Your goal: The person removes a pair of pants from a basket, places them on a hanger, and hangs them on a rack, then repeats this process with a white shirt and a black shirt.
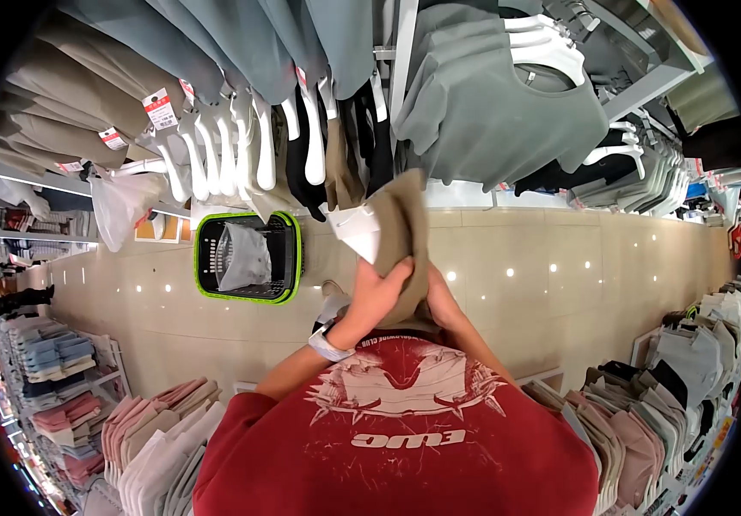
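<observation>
A folded olive-brown garment [409, 236] is held up in front of my chest, with a white card or sheet [356, 230], perhaps a tag, against its left side. My left hand [379, 291], a watch on its wrist, is closed on the garment's left side just below the white piece. My right hand [441, 299] is at the garment's lower right edge and appears to grip it; its fingers are mostly hidden behind the cloth.
A black shopping basket with a green rim [201, 258] stands on the tiled floor [508, 275], holding a clear plastic-wrapped item [246, 256]. Ahead hang grey-green tops [499, 112], brown garments [52, 95] and white hangers [224, 159]. Clothes racks [160, 434] flank me behind.
</observation>
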The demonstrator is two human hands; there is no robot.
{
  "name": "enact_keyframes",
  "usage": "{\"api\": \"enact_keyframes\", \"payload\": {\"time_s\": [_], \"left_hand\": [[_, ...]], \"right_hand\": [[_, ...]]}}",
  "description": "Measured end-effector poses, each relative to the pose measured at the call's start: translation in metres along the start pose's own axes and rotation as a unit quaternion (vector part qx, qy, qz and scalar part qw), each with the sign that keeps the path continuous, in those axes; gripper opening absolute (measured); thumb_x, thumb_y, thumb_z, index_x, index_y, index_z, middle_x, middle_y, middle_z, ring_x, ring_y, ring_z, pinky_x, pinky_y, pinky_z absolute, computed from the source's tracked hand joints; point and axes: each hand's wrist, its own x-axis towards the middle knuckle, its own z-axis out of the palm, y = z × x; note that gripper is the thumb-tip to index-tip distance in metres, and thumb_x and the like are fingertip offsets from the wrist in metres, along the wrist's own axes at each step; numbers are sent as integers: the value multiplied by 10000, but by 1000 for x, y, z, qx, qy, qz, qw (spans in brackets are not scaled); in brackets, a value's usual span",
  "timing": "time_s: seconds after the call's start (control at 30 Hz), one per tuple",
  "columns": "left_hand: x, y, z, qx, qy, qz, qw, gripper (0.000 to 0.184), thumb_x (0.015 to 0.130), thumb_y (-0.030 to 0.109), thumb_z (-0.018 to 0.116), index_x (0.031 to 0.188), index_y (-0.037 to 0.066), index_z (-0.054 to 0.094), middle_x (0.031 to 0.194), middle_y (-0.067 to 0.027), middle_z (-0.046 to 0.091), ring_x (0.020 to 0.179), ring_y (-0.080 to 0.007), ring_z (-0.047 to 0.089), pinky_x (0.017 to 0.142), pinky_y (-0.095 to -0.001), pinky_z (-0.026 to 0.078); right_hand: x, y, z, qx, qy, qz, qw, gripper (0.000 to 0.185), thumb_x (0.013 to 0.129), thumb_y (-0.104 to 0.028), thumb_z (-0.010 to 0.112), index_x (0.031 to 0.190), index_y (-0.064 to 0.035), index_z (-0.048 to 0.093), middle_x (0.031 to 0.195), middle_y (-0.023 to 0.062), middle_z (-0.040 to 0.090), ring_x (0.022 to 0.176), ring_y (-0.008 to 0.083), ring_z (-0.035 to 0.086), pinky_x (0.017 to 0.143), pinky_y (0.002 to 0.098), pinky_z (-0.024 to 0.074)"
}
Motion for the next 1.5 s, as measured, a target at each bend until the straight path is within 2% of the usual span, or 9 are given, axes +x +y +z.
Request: {"api": "enact_keyframes", "payload": {"time_s": [0.2,0.47,0.57,0.73,0.8,0.93,1.0,1.3,1.5], "left_hand": [[-8,13,-4,82,17,110,990,211,808,60,589,990,-49,585,869,-133,651,770,-221,630,696,-320,486],[-10,27,-31,85,9,108,990,152,775,60,627,888,-41,623,722,-143,652,633,-188,630,604,-306,482],[-7,35,-43,189,56,173,965,153,773,45,618,902,-37,621,720,-153,637,633,-189,624,602,-304,478],[-15,38,-43,207,-27,197,958,177,677,40,642,817,-33,561,717,-178,585,597,-316,596,557,-351,465],[-15,29,-43,228,-37,181,956,193,678,67,647,823,-30,566,713,-196,592,620,-358,602,552,-368,469],[-9,35,-48,199,-50,141,968,196,692,93,642,825,-34,573,667,-213,589,626,-390,599,552,-372,469],[-14,33,-49,249,-69,173,950,126,729,51,645,784,-23,560,639,-89,577,577,-133,503,541,-297,437],[-12,70,-65,74,-172,80,979,300,746,170,743,941,-29,633,790,-53,666,693,-121,592,664,-272,486],[2,106,-97,72,-49,-7,996,223,828,164,680,941,-27,657,798,-12,641,731,-43,553,650,-214,462]], "right_hand": [[-33,-51,36,211,2,-67,975,553,996,-422,324,1338,9,377,1299,86,456,1201,173,410,1034,314,291],[-11,-58,52,82,26,-36,996,392,953,-235,516,1231,35,453,1186,85,522,1098,130,474,921,262,397],[-14,-66,68,3,71,-121,990,652,909,-177,582,1377,5,166,1284,138,429,1132,192,467,927,272,411],[-39,-84,86,-46,-48,-121,990,780,834,-204,683,1387,-1,170,1312,161,374,1172,200,451,914,279,434],[-33,-84,91,-160,-6,-228,961,621,862,-217,649,1320,21,305,1114,145,535,991,152,539,790,245,461],[-29,-84,88,-121,-8,-123,985,489,879,-227,621,1226,41,406,846,117,603,779,127,549,674,268,446],[-34,-80,90,-157,15,-141,977,411,905,-243,573,1162,53,451,716,100,587,650,135,515,626,316,429],[-41,-115,60,-142,-39,-110,983,294,946,-173,464,1132,50,514,893,66,613,814,109,514,745,271,434],[-22,-134,30,-193,60,-148,968,194,908,-127,547,988,49,569,716,20,546,646,79,457,593,251,412]]}}
